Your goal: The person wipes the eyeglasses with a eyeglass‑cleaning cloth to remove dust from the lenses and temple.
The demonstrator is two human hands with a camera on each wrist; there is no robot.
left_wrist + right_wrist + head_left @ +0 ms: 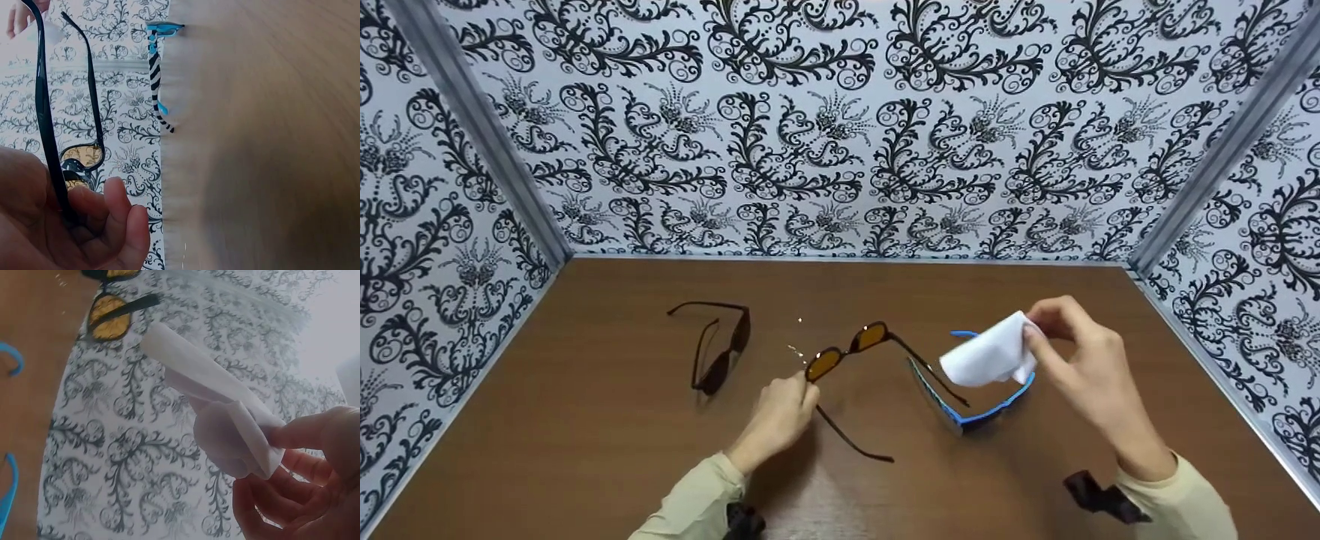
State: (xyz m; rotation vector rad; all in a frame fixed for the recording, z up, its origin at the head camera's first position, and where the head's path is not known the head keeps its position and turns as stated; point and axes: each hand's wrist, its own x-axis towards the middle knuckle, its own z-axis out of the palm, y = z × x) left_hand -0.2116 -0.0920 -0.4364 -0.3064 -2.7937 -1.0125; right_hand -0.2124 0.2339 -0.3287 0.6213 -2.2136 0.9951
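My left hand [781, 411] grips a pair of dark-framed sunglasses [846, 352] with amber lenses at one end, by the hinge. Their temples point back toward me; in the left wrist view the near temple [44, 101] rises out of the curled fingers. On the other side my right hand [1084, 360] pinches a folded white cloth [986, 356] between thumb and fingers. The right wrist view shows the cloth [208, 382] hanging loosely folded from the fingertips. Below the cloth, blue-framed glasses [997, 411] lie on the table, partly hidden by it.
Another pair of dark sunglasses [724, 360] lies on the brown wooden table [607, 450] to the left. Small light reflections show near the amber lenses. Patterned black-and-white walls [840, 135] enclose the table at the back and both sides.
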